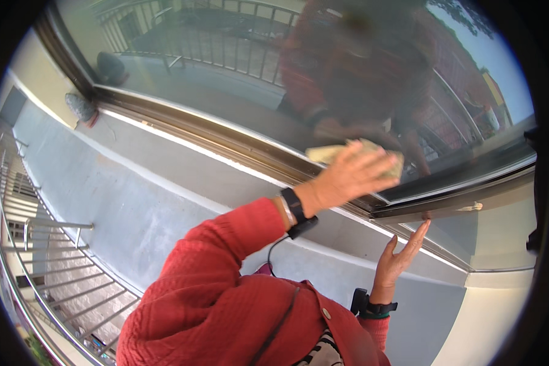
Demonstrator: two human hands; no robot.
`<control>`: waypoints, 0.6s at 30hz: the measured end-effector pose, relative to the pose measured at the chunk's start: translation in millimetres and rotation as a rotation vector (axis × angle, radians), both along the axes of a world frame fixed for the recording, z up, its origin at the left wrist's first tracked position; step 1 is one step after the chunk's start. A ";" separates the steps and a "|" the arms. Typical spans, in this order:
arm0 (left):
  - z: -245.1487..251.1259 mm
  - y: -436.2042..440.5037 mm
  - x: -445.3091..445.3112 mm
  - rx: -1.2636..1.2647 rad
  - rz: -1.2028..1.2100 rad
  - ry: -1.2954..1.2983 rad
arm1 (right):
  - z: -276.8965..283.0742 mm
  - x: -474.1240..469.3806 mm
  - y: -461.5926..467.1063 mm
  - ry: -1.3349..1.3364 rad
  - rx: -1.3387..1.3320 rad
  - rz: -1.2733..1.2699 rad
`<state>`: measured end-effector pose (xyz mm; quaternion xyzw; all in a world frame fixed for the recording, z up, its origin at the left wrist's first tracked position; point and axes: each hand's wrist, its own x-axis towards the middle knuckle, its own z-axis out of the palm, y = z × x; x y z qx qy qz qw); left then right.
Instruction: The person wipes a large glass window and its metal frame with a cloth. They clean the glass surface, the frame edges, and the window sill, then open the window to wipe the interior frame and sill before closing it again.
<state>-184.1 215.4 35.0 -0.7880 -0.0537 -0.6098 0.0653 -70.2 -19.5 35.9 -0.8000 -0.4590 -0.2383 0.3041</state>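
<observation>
My left hand [352,176] presses a pale yellow cloth [325,153] against the lower part of a large glass pane [210,91], its fingers spread over the folded fabric. The hand and cloth are slightly blurred. Below and to the right, my right hand [400,261] is raised with its fingers extended and thumb apart. Its fingertips reach the edge of the dark metal window frame [448,201], and nothing is held in it. Both wrists wear black straps with small devices.
A brown window track [210,137] runs along the sill [174,158]. One grey rounded object [81,107], possibly a stone, rests by the frame's left corner. Metal railing [68,279] borders the grey walkway [132,219] on the left. A cream wall [494,311] stands right.
</observation>
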 end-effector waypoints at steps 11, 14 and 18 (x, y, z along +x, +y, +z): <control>-51.1 40.6 -75.0 0.119 -0.018 0.599 | -19.9 28.8 -41.4 0.230 -0.059 0.066; -58.3 77.8 -153.5 -0.058 0.053 0.595 | -25.8 27.0 -40.5 0.255 -0.094 0.069; -54.1 108.7 -227.4 -0.357 0.299 0.386 | -32.4 23.6 -37.4 0.268 -0.122 0.081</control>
